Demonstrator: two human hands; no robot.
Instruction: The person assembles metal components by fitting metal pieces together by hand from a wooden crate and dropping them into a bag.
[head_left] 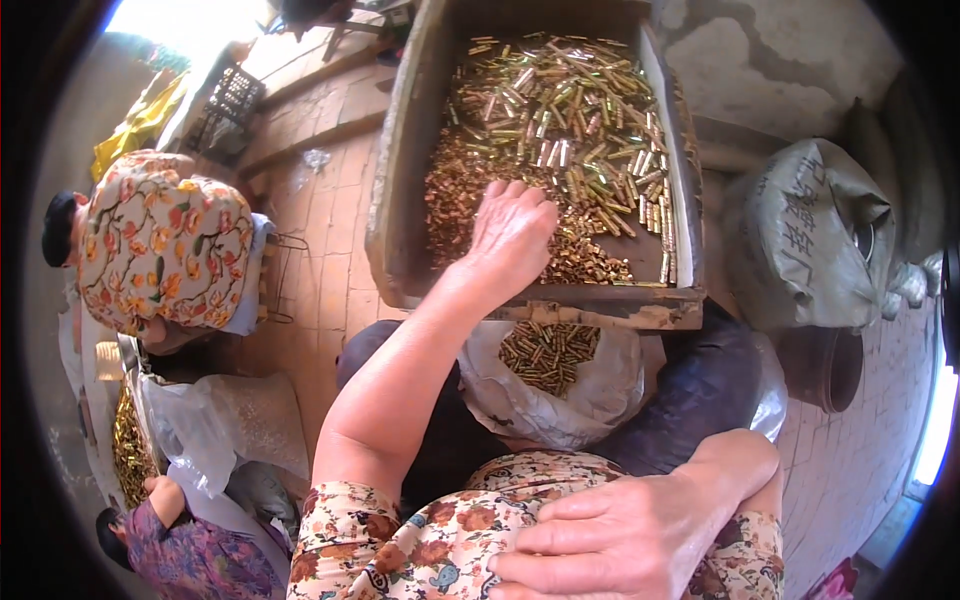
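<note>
Head view — left hand (pixel 512 232) in box (pixel 390 180), right hand (pixel 620 530) across shirt (pixel 445 545)

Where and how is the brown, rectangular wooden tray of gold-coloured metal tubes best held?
Probably take the brown wooden tray by its two long side walls, coming from left and right: they stand upright and run lengthwise beside the gold-coloured metal tubes.

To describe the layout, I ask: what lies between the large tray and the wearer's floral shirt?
In the head view, an open white sack with brass-coloured pieces lies between the tray and the shirt.
</note>
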